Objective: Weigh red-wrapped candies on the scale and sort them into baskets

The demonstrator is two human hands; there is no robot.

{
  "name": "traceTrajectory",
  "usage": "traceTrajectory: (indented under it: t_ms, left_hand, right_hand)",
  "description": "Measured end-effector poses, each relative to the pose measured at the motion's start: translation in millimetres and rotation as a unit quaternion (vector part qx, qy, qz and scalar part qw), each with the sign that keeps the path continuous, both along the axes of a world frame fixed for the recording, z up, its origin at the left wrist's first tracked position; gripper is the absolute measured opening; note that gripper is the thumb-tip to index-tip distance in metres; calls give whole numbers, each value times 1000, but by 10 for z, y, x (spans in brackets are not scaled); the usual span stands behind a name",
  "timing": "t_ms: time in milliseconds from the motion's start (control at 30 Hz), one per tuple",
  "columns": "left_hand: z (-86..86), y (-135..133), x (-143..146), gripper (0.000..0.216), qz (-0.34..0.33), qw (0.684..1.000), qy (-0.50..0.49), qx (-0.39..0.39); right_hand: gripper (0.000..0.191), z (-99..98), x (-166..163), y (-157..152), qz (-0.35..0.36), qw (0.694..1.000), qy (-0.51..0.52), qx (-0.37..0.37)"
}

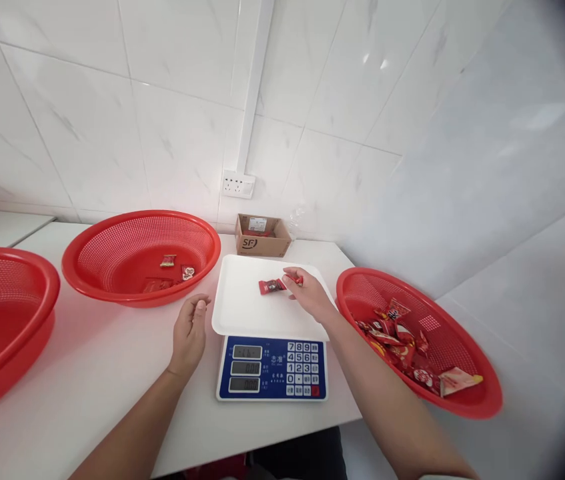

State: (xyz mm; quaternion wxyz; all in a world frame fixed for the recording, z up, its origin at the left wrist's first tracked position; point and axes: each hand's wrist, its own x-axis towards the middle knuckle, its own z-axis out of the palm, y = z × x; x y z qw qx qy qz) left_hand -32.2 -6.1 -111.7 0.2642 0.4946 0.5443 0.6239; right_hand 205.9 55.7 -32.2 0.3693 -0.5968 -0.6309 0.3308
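Note:
My right hand [307, 290] is over the white weighing tray [247, 317] of a scale, its fingers closed on a small red-wrapped snack [299, 281], mostly covered by the fingers. Just left of those fingertips, another red-wrapped snack [271, 287] lies on the tray. My left hand [191, 337] hovers beside the tray's left edge with its fingers curled in and the thumb on top; I see nothing in it. The scale's blue panel [272, 368] faces me, with three small displays and a keypad.
At the right, a red basket [462, 340] holds many wrapped snacks. Another red basket [112, 293] at the back left has a few packets. A third red basket [37, 267] stands at the far left. Behind the scale is a cardboard box [262, 247], near the tiled wall.

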Motion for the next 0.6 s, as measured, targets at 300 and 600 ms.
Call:
traceTrajectory:
  t_ms: [300,600]
  left_hand:
    - [26,27,14,34,9,1000,-1,-19]
    - [72,50,-16,27,24,997,8,-70]
  right_hand:
    - [52,-109,197,-122,24,997,-66,-8]
    - [20,148,472,-238,-9,995,-97,26]
